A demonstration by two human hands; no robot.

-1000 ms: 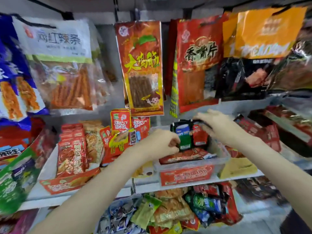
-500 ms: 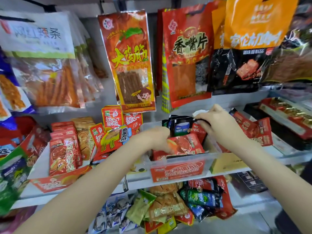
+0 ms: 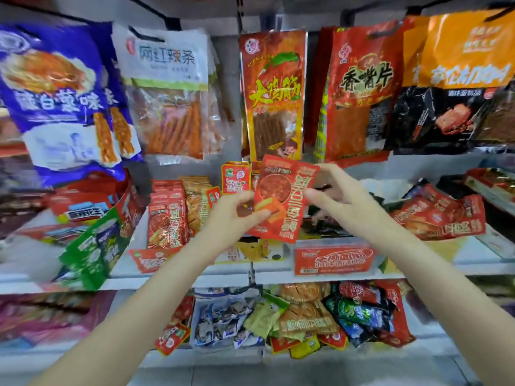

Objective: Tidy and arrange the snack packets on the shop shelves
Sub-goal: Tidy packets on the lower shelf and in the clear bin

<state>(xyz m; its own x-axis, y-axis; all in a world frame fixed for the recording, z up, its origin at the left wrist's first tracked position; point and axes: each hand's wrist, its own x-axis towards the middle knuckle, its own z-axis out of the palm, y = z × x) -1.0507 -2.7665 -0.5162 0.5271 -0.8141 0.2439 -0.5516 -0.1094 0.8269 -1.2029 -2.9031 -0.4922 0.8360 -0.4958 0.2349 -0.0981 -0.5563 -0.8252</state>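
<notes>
2 bare hands hold 1 red snack packet (image 3: 281,197) in front of the middle shelf (image 3: 278,273). At the packet's 8 o'clock corner the left hand (image 3: 234,215) pinches the wrapper, thumb on its printed face. At its 3 o'clock edge the right hand (image 3: 338,195) grips the long side, thumb in front and fingers curled behind. Tilted slightly, the packet is clear of the shelf, its top edge overlapping the bottom of a tall hanging orange-red packet (image 3: 274,93) at 12 o'clock.

Below the packet, at 6 o'clock, a clear plastic tub (image 3: 334,259) with a red label sits on the shelf. At 9 o'clock, a red display box (image 3: 156,259) holds upright rows of matching red packets (image 3: 165,215) and orange ones just beside them. At 3 o'clock, loose red packets (image 3: 440,215) lie in a heap on the shelf.

Farther out, at 10 o'clock, hang a large blue bag (image 3: 61,93) and a clear bag of orange sticks (image 3: 170,93). At 2 o'clock hang a red bag (image 3: 359,90) and an orange-and-black bag (image 3: 457,79). Green packets (image 3: 92,246) lean at 8 o'clock. On the bottom shelf, at 6 o'clock, mixed small packets (image 3: 320,319) lie jumbled in red, green, blue and orange.
</notes>
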